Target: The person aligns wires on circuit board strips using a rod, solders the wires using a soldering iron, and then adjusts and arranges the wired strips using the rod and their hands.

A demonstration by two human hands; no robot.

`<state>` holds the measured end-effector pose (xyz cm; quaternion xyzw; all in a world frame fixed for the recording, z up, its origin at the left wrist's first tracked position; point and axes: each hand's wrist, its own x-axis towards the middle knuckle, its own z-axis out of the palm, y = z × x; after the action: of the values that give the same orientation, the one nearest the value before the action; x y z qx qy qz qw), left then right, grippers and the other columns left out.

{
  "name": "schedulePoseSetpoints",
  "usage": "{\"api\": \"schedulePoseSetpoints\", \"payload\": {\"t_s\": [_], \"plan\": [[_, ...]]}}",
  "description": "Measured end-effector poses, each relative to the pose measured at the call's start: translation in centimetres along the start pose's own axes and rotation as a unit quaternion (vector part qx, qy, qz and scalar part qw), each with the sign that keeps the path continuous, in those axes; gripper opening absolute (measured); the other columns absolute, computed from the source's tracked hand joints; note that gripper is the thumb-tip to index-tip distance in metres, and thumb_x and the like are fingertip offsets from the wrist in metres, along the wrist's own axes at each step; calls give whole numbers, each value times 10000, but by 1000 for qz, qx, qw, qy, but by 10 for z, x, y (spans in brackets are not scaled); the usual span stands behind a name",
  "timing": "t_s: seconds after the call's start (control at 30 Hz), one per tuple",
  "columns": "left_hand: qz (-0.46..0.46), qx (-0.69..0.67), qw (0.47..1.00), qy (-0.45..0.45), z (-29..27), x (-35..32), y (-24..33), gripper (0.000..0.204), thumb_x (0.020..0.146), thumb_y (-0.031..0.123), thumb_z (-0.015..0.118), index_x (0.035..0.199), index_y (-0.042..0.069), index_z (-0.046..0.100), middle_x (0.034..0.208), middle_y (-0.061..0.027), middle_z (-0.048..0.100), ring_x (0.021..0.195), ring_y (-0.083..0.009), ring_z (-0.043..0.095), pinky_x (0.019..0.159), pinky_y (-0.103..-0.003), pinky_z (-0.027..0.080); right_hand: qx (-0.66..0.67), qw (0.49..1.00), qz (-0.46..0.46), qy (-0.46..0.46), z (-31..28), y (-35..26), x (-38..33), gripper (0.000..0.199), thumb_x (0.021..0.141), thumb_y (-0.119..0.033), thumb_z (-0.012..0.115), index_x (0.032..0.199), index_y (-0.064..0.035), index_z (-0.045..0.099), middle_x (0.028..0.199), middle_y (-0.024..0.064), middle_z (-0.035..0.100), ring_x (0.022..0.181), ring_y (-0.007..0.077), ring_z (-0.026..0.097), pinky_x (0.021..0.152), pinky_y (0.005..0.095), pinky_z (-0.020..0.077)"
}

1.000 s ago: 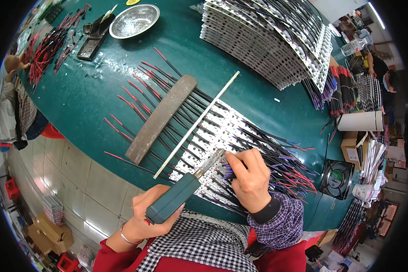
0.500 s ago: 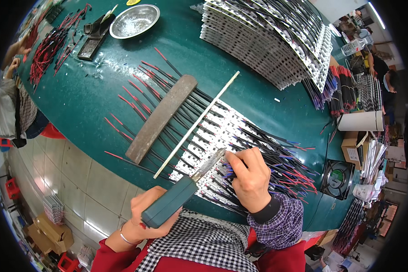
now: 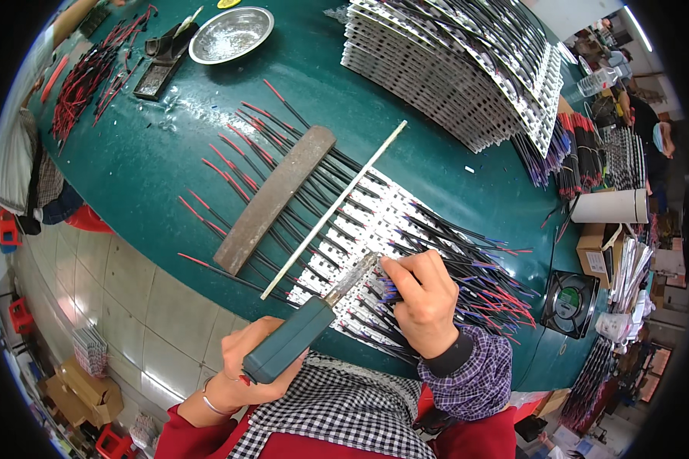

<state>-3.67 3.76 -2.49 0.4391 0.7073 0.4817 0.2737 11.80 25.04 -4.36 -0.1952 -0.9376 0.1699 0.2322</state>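
We've got our L hand (image 3: 241, 369) wrapped round the green handle (image 3: 289, 342) of a hand tool; its metal tip (image 3: 352, 281) slants up & to the R, over the white panel (image 3: 386, 205). Our R hand (image 3: 425, 302) is narrow, thumb & forefinger drawn together right by the end of that tip. Can't tell what, if anything, sits in the pinch.

The panel lies at an angle on the green table (image 3: 168, 206) in front of us, both hands over its near part. Blk wires w/ red & blue ends (image 3: 482, 294) fan out on its R side, next to our R hand. On the L we see more blk wires w/ red ends (image 3: 308, 197). A brown bar (image 3: 275, 200) lies across these, & a thin pale stick (image 3: 334, 209) runs roughly parallel to it, btwn bar & panel.

Further off: tall stack of white panels (image 3: 436, 84) at back R, w/ blk wires on top. Back L, a silver bowl (image 3: 232, 36), small blk tray (image 3: 155, 80) & a heap of red/blk wires (image 3: 84, 96). To our R, a blk fan (image 3: 570, 302), white cylinder (image 3: 608, 206) & cardboard box (image 3: 593, 249), all near the table edge.
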Motion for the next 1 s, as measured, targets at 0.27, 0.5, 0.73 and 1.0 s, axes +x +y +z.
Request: {"api": "schedulePoseSetpoints", "payload": {"t_s": [0.27, 0.5, 0.73, 1.0], "plan": [[-8, 20, 1000, -2, 0, -2, 3, 245, 752, 53, 803, 948, -38, 690, 770, -104, 653, 580, -207, 636, 547, -292, 488, -30, 999, -35, -11, 1, -2, 0, 336, 682, -21, 675, 1016, 8, 708, 836, 64, 552, 756, 235, 565, 581, 328, 472], [-11, 0, 1000, -11, -3, -1, 9, 257, 761, 58, 798, 976, -32, 689, 759, -103, 644, 584, -206, 632, 541, -294, 470, -83, 994, -67, -19, 5, -5, -3, 316, 716, -68, 667, 1017, 24, 697, 839, 67, 526, 773, 229, 554, 591, 318, 471], [17, 40, 999, 17, -8, -16, 9, 298, 779, 57, 769, 1055, -33, 702, 785, -103, 654, 637, -230, 627, 586, -317, 472, -78, 995, -51, -24, 1, -4, -3, 312, 716, -48, 664, 1019, 20, 696, 861, 76, 541, 785, 238, 567, 620, 328, 491], [-21, 26, 998, 57, -6, -30, -4, 298, 766, 41, 807, 1028, -66, 715, 891, -144, 727, 704, -219, 721, 628, -287, 567, 45, 999, 3, 16, -20, -14, -10, 683, 634, 140, 643, 1302, -3, 672, 920, 102, 562, 817, 259, 565, 672, 350, 483]]}}
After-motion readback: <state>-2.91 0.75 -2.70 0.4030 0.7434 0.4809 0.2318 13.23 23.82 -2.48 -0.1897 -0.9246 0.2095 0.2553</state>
